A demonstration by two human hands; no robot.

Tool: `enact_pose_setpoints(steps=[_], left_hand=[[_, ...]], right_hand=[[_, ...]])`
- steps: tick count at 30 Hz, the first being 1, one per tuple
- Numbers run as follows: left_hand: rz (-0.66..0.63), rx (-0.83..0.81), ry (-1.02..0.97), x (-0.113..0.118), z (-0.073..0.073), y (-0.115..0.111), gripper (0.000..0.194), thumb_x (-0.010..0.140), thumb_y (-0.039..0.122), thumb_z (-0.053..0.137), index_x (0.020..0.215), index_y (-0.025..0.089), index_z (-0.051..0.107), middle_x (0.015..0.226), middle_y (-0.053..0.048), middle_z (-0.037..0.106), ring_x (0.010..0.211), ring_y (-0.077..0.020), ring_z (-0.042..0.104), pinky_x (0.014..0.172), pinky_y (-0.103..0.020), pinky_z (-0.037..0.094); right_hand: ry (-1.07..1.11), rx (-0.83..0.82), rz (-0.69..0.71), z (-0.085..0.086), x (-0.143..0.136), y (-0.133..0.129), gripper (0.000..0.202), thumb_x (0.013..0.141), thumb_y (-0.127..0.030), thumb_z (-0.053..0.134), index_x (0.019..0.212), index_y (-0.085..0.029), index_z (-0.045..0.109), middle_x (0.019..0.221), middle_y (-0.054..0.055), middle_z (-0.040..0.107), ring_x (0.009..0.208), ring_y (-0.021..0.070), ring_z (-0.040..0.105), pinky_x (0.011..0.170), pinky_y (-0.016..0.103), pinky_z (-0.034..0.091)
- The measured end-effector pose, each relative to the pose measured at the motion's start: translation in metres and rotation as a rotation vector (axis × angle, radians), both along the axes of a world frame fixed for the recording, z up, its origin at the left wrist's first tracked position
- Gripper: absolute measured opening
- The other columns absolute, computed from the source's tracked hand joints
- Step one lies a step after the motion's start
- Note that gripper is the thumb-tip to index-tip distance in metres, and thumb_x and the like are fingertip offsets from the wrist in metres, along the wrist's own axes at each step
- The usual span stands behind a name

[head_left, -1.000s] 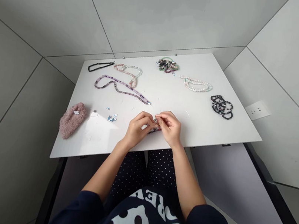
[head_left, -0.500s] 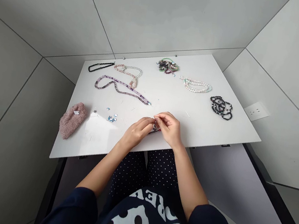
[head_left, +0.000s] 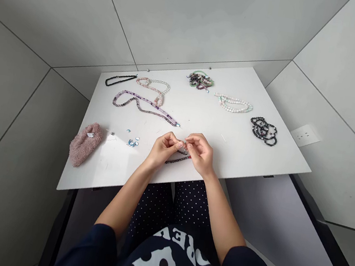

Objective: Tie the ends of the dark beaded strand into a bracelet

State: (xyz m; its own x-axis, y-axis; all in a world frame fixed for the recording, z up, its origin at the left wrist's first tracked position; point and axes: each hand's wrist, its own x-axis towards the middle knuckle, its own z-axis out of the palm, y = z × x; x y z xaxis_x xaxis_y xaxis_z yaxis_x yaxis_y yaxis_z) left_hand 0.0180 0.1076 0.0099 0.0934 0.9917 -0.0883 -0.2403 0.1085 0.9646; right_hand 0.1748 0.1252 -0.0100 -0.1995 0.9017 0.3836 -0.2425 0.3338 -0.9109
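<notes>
Near the front edge of the white table, my left hand and my right hand meet with pinched fingertips. A dark bead strand hangs or lies just beneath them, with a small red bit at its right end. Both hands are closed at the strand's upper end; the exact piece between the fingertips is too small to make out. Left of my left hand lie small blue-and-white tags. Beyond the hands rests a purple and grey bead strand.
A pink fluffy pouch sits at the left edge. Farther back are a black strand, a pink and clear strand, a mixed bead pile and a pale strand. Black bracelets lie at the right.
My left hand has turned, its thumb now lying along the top toward my right fingertips. More of the dark strand shows beneath the hands. The view has shifted slightly.
</notes>
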Motion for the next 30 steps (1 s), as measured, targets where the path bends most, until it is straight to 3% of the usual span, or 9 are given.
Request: enact_pose_setpoints(steps=[3, 5, 10, 15, 17, 20, 24, 27, 30], left_hand=[[-0.065, -0.174, -0.135, -0.001, 0.004, 0.002, 0.042, 0.070, 0.040, 0.087, 0.071, 0.016, 0.052, 0.073, -0.002, 0.069, 0.054, -0.0052, 0.051, 0.049, -0.018, 0.034], [-0.088, -0.253, -0.215, -0.001, 0.004, 0.003, 0.044, 0.068, 0.039, 0.088, 0.069, 0.015, 0.051, 0.070, 0.000, 0.066, 0.051, -0.0031, 0.043, 0.046, -0.016, 0.026], [-0.066, -0.321, -0.268, 0.003, 0.003, 0.004, 0.045, 0.066, 0.039, 0.089, 0.069, 0.015, 0.051, 0.061, 0.004, 0.057, 0.048, -0.0018, 0.035, 0.046, -0.016, 0.023], [0.021, -0.259, -0.221, 0.006, -0.001, 0.004, 0.043, 0.067, 0.039, 0.089, 0.066, 0.016, 0.053, 0.051, 0.007, 0.045, 0.046, -0.0031, 0.035, 0.045, -0.017, 0.023], [0.064, -0.213, -0.175, 0.008, -0.002, 0.004, 0.041, 0.067, 0.040, 0.089, 0.066, 0.016, 0.055, 0.048, 0.008, 0.044, 0.045, -0.0038, 0.036, 0.044, -0.018, 0.025], [0.182, -0.116, -0.069, 0.010, -0.003, 0.002, 0.037, 0.069, 0.039, 0.087, 0.071, 0.016, 0.059, 0.059, 0.002, 0.062, 0.050, -0.0054, 0.048, 0.048, -0.019, 0.036], [0.366, 0.010, 0.045, 0.011, 0.000, -0.001, 0.033, 0.075, 0.039, 0.084, 0.077, 0.015, 0.061, 0.087, -0.008, 0.075, 0.078, -0.0132, 0.070, 0.067, -0.024, 0.053], [0.364, 0.047, -0.045, 0.010, 0.002, -0.002, 0.035, 0.081, 0.044, 0.077, 0.080, 0.017, 0.055, 0.098, -0.009, 0.076, 0.098, -0.0182, 0.073, 0.083, -0.032, 0.058], [0.327, 0.034, -0.182, 0.011, 0.002, -0.002, 0.039, 0.083, 0.048, 0.074, 0.081, 0.019, 0.049, 0.092, -0.003, 0.074, 0.100, -0.0193, 0.074, 0.081, -0.032, 0.060]], right_hand=[[0.053, 0.044, 0.029, 0.001, 0.000, -0.001, 0.011, 0.091, -0.021, 0.062, 0.100, -0.024, 0.064, 0.098, 0.003, 0.055, 0.080, 0.0142, 0.062, 0.074, 0.035, 0.054], [0.037, 0.066, 0.027, 0.002, 0.000, -0.002, 0.011, 0.088, -0.020, 0.064, 0.098, -0.023, 0.064, 0.101, 0.004, 0.054, 0.079, 0.0141, 0.061, 0.072, 0.035, 0.054], [-0.043, 0.068, -0.047, -0.001, -0.001, -0.003, 0.015, 0.082, -0.021, 0.072, 0.096, -0.024, 0.068, 0.105, 0.005, 0.055, 0.078, 0.0139, 0.060, 0.071, 0.035, 0.056], [-0.058, 0.058, -0.144, -0.003, -0.001, -0.003, 0.011, 0.085, -0.023, 0.073, 0.092, -0.030, 0.075, 0.103, 0.004, 0.062, 0.094, 0.0185, 0.064, 0.082, 0.039, 0.058], [-0.049, 0.031, -0.149, -0.002, 0.000, -0.003, 0.009, 0.086, -0.024, 0.073, 0.090, -0.031, 0.076, 0.103, 0.005, 0.063, 0.100, 0.0196, 0.064, 0.085, 0.040, 0.058], [-0.017, -0.027, -0.130, 0.001, 0.001, -0.003, 0.006, 0.086, -0.026, 0.073, 0.089, -0.030, 0.075, 0.104, 0.005, 0.064, 0.103, 0.0199, 0.065, 0.088, 0.041, 0.059], [0.072, -0.147, -0.098, 0.004, 0.005, -0.002, 0.007, 0.085, -0.033, 0.074, 0.085, -0.027, 0.071, 0.107, 0.004, 0.070, 0.110, 0.0215, 0.067, 0.095, 0.046, 0.058], [0.146, -0.254, -0.015, 0.006, 0.007, -0.001, 0.016, 0.085, -0.039, 0.073, 0.085, -0.026, 0.065, 0.105, 0.003, 0.075, 0.112, 0.0231, 0.069, 0.103, 0.052, 0.055], [0.214, -0.325, 0.029, 0.007, 0.008, 0.000, 0.021, 0.083, -0.043, 0.075, 0.085, -0.026, 0.062, 0.093, 0.001, 0.076, 0.102, 0.0223, 0.073, 0.105, 0.054, 0.053]])
